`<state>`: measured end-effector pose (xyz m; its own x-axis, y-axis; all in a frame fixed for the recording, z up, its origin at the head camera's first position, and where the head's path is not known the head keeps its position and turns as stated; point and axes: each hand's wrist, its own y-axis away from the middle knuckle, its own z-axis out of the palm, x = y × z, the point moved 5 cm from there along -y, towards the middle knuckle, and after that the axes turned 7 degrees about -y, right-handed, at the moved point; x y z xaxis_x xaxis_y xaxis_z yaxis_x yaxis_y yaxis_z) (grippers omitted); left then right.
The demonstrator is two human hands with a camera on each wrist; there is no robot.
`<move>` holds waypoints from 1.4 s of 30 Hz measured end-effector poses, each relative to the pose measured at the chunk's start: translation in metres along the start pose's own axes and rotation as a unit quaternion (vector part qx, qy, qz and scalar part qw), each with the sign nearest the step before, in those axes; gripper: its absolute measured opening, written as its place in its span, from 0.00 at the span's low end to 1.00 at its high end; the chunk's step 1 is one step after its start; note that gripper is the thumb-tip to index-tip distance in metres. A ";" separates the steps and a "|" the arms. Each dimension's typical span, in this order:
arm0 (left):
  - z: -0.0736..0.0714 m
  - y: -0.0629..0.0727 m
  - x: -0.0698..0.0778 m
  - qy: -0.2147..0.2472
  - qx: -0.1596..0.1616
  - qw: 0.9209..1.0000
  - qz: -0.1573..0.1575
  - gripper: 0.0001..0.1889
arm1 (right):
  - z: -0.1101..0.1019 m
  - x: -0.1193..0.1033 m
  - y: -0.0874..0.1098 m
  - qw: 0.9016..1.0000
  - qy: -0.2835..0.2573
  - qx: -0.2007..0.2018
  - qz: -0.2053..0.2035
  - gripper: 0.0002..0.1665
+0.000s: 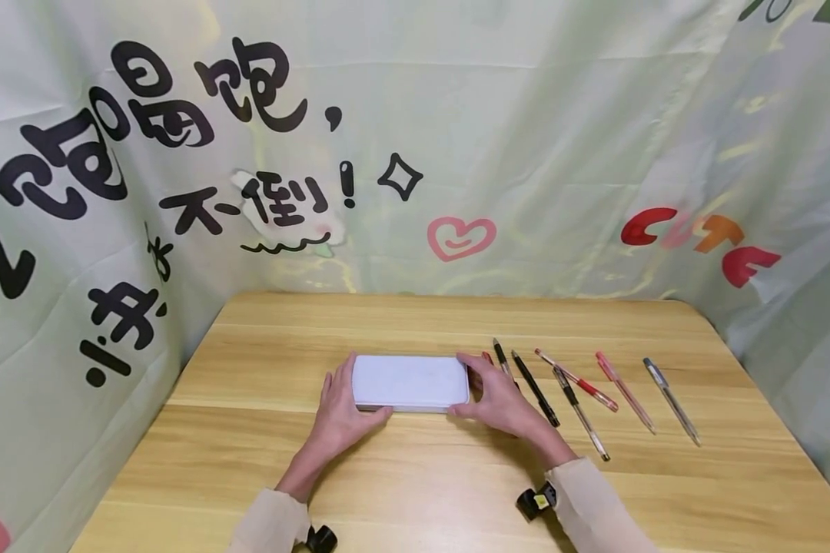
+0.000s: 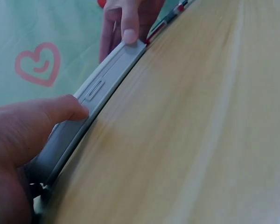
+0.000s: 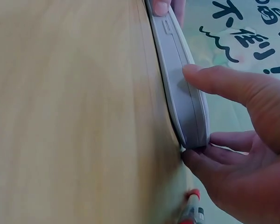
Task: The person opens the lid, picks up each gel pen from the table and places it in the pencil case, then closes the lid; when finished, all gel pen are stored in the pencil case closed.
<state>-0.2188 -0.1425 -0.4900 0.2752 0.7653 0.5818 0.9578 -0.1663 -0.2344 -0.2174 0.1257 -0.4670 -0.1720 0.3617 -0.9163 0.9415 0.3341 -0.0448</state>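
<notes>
A flat white pencil case [image 1: 411,380] with rounded corners lies lengthwise near the middle of the wooden table, its lid down. My left hand [image 1: 344,411] grips its left end, thumb along the front side. At the opposite end my right hand [image 1: 501,399] holds the case between thumb and fingers. In the left wrist view, the front side of the case [image 2: 109,77] shows a small raised latch [image 2: 94,90] between the two thumbs. The right wrist view has the right thumb on the upper front edge and other fingers round the end. What is inside the case is hidden.
Several pens lie scattered to the right of the case: black pens [image 1: 536,390], a black-and-clear pen [image 1: 582,415], a red pen [image 1: 577,380], a pink pen [image 1: 625,393] and a blue-capped pen [image 1: 672,401]. A printed curtain [image 1: 560,153] hangs behind the table [image 1: 415,476].
</notes>
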 end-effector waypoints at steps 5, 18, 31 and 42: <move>0.000 0.001 0.001 -0.017 0.025 1.000 0.001 0.59 | 0.002 -0.001 -0.001 1.000 -0.007 0.022 -0.019 0.55; 0.007 -0.003 0.006 0.001 0.053 0.999 -0.002 0.60 | -0.008 -0.004 0.000 0.982 0.153 0.078 -0.075 0.51; 0.001 0.001 0.002 -0.005 0.059 0.998 -0.009 0.60 | -0.001 -0.011 -0.004 0.974 0.194 0.081 -0.088 0.50; -0.002 0.001 -0.001 0.019 0.051 0.998 -0.014 0.62 | 0.001 -0.015 -0.005 0.979 0.177 0.065 -0.073 0.44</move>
<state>-0.2184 -0.1448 -0.4890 0.2535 0.7449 0.6171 0.9521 -0.0792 -0.2955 -0.2191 0.1182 -0.4533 -0.3755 0.6055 -0.7017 0.9244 0.2990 -0.2368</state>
